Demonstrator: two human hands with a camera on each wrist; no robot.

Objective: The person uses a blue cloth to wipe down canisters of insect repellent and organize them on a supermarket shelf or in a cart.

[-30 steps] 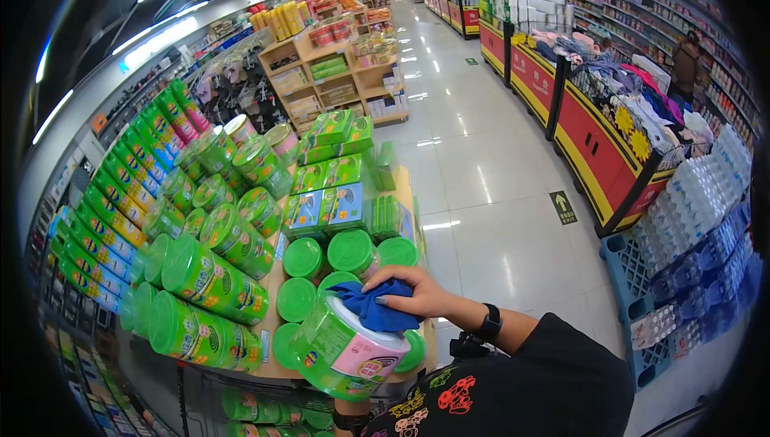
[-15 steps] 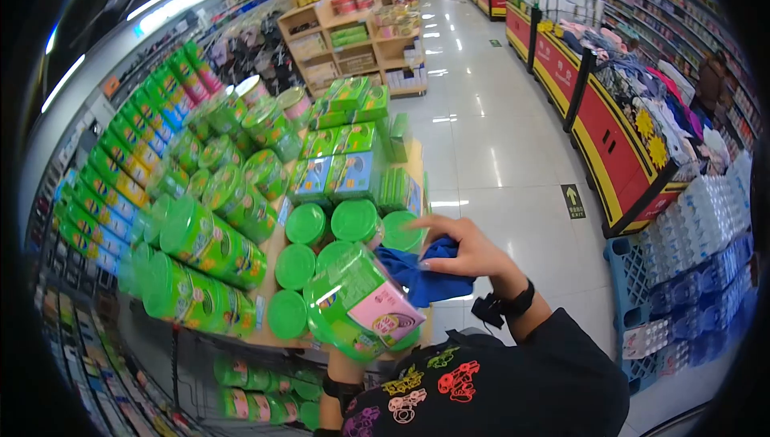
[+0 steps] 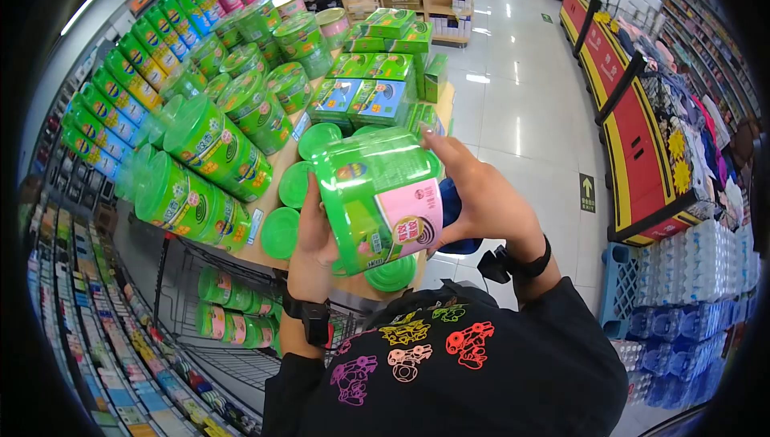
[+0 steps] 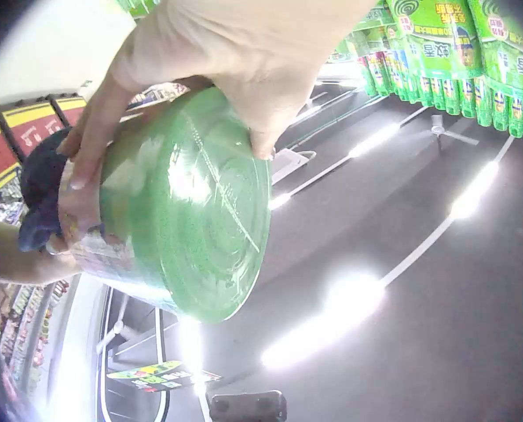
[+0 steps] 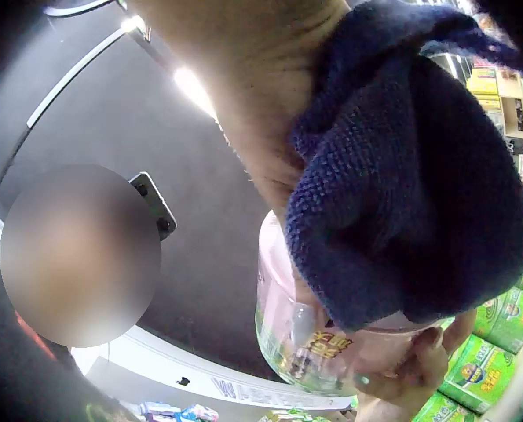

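Note:
A clear plastic tub of mosquito coils [image 3: 377, 196] with a green lid and pink label is held tilted on its side above the display. My left hand [image 3: 315, 232] grips its lid end; in the left wrist view the fingers wrap over its side and the thumb lies by the green lid [image 4: 222, 211]. The other end is between the thumb and fingers of my right hand [image 3: 491, 204]. Bunched in that right palm is a dark blue cloth [image 5: 411, 176], mostly hidden behind the hand in the head view.
Green-lidded tubs [image 3: 281, 232] stand on the wooden display just below, with stacked green boxes [image 3: 373, 100] behind. Large jars [image 3: 192, 204] lean at the left. Below, a wire rack [image 3: 233, 357] holds more tubs. A tiled aisle [image 3: 513, 116] runs along the right.
The tub has been raised closer and turned, its pink label now facing up toward me. My right hand has shifted from wiping-cloth contact at the tub's end to gripping the tub with the cloth.

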